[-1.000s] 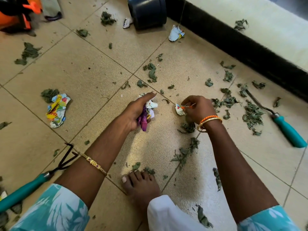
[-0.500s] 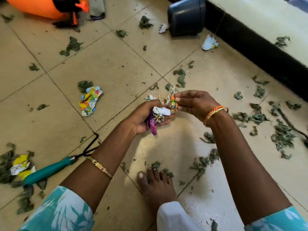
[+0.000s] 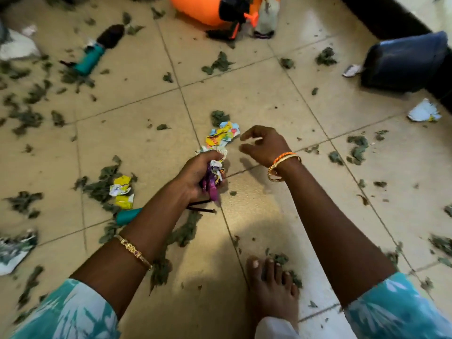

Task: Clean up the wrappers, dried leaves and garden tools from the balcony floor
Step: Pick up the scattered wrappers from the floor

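Crumpled wrappers (image 3: 213,171) bunched mid-frame; a bright one (image 3: 221,135) flat just above. Dried leaves (image 3: 29,113) scattered across the tiles. Teal-handled trowel (image 3: 97,51) lying upper left; hand fork (image 3: 128,215) lower left of centre.

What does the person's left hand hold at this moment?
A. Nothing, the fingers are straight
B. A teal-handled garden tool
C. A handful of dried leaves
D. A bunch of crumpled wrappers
D: the left hand has its fingers curled round a bunch of crumpled wrappers, purple and white, while the right hand reaches open toward the colourful wrapper on the floor.
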Demonstrator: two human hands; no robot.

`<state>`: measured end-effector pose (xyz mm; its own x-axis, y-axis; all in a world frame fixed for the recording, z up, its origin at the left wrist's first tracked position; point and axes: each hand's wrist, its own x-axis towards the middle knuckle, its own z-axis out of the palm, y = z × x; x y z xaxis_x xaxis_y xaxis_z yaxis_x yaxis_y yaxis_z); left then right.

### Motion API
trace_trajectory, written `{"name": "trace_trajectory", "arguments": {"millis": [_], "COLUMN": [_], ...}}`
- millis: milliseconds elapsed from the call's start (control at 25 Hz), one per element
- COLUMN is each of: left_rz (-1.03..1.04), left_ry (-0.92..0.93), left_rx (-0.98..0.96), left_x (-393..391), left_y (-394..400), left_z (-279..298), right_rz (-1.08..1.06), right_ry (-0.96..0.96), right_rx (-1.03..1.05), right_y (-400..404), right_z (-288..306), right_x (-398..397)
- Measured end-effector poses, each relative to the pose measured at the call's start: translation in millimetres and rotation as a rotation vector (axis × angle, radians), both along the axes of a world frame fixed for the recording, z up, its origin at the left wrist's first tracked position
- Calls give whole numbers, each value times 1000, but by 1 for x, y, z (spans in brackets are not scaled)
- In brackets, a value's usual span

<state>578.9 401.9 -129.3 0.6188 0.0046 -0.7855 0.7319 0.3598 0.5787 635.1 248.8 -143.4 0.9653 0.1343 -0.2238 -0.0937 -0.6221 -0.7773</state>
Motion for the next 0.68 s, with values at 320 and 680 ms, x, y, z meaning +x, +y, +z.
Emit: {"name": "trace_trajectory", "arguments": {"millis": [320,680], "left_rz": [222,248], "left_ry": [-24,-156], "left_rx": [166,-5], "left_x": [-14,-43], "left_y": [57,85], "left_z": [13,18], "right_rz": [215,259], "right_ry": [-263,39], "right_rx": [-268,248], "right_y": [53,63], "right_z": [-45,14], "right_x": [12,8]}}
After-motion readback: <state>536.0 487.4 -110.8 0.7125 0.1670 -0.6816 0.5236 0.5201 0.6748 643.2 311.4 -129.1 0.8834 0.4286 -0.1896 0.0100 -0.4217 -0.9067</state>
